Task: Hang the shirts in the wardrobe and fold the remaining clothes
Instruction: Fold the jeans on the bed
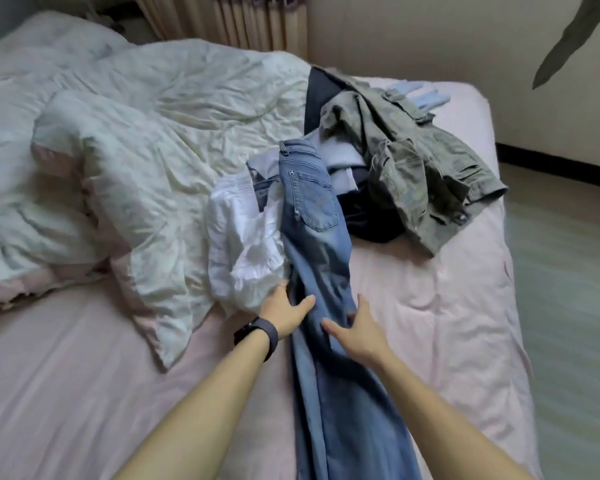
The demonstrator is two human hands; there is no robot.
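On the bed (430, 289), the left hand (286, 308) and right hand (355, 329) press spread-fingered on the outstretched jeans (317, 237), apparently smoothing them for folding.

A left hand (284, 311) and a right hand (359, 332) rest flat on blue jeans (314, 220) stretched lengthwise down a pink bed (430, 306). A white garment (246, 251) touches the jeans' left side. A grey-green jacket (413, 161) tops the heap near the bed's far right corner.
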